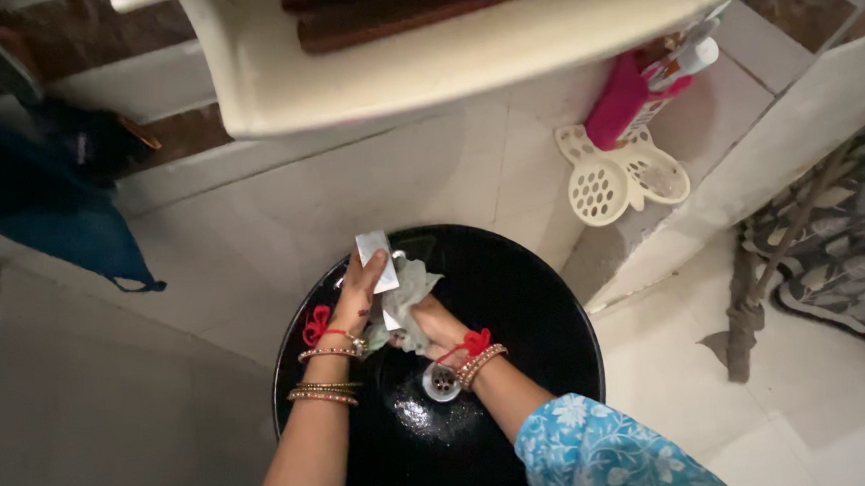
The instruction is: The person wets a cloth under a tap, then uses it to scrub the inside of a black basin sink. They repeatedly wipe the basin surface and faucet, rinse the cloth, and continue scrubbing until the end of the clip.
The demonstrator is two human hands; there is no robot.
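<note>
While both hands worked over the round black basin [546, 296], the step in hand looked like scrubbing the tap [374, 248] — the silvery spout stood at the far rim of the bowl, just left of centre. The left hand [361, 295] was closed around the spout, fingers wrapped over its near side, with red thread and gold bangles [324, 392] on the wrist. The right hand [438, 325] was closed on a pale green cloth [411, 292], which was bunched up and pressed against the right side of the tap, touching the left hand's fingers. Below the hands, near the middle of the bowl, sat the metal drain [441, 382], with a wet sheen on the black surface around it.

On the pale counter to the far right lay a cream slotted soap dish [609, 182], and just beyond it a pink bottle [616, 102] with a white-capped tube [687, 62] leaning beside it. A cream shelf [500, 39] hung over the far side of the scene.

By my judgement the wiping was mid-way — the next move would call for the left hand to steady the spout while the cloth was drawn around its hidden far side, without slipping on the wet metal.
</note>
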